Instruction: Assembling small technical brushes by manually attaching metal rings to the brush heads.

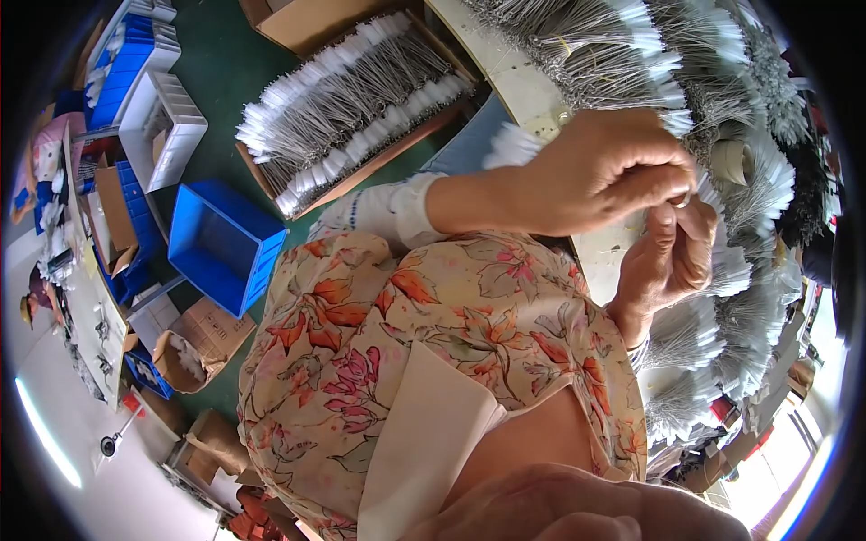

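My left hand (600, 171) reaches in from the left with its fingers curled and pinched. Just below it my right hand (666, 259) is pinched too, and the fingertips of both meet. Something small and pale shows between them; I cannot make out what it is. Beyond the hands, bundles of thin wire brushes (749, 257) with white bristle tips cover the table. A tuft of white bristles (511, 146) shows behind my left wrist. Close to the fingers, among the bundles, sits a beige roll (732, 162), perhaps tape.
An open cardboard box (347, 113) full of wire brushes stands left of the table (492, 45). Farther left are a blue crate (225, 248), a white bin (162, 131) and a brown carton (212, 334) on the green floor. Another person (45, 158) is at the far left.
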`<state>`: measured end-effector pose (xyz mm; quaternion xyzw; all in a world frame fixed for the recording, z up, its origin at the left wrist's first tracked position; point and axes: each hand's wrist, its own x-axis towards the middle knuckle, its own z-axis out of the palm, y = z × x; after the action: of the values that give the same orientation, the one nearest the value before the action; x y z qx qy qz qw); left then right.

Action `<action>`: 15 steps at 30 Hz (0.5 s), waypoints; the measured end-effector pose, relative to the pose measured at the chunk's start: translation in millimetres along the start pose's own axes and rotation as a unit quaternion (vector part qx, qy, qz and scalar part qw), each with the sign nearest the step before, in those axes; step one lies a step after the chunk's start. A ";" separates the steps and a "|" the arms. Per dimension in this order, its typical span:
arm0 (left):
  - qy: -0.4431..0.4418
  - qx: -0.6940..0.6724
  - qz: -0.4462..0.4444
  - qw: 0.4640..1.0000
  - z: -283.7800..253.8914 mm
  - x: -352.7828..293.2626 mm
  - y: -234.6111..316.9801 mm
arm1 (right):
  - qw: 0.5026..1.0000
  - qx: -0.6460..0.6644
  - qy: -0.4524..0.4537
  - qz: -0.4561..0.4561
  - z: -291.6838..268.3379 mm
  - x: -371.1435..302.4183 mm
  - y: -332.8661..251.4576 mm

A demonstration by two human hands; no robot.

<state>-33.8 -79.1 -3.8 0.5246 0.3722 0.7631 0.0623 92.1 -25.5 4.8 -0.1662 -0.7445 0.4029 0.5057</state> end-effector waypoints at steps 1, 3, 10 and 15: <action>-0.099 0.072 -0.045 0.991 -16.7 3.2 5.9 | 0.998 -0.006 -0.047 0.047 -0.7 3.6 -1.5; -0.305 0.186 -0.126 0.925 -52.2 3.0 12.1 | 0.975 0.056 -0.184 0.114 0.9 17.5 2.1; -0.635 0.388 -0.268 0.612 -171.4 -57.3 -78.5 | 0.818 -0.078 -0.462 0.335 27.7 -37.3 57.4; -0.511 0.469 0.003 0.721 -270.3 -128.7 -258.5 | 0.792 -0.039 -0.404 0.457 16.9 -47.0 65.8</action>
<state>-282.3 -92.6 -311.2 0.7979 0.5930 0.1075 -0.0133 87.0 -22.8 -77.5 -0.3286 -0.7337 0.5878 -0.0910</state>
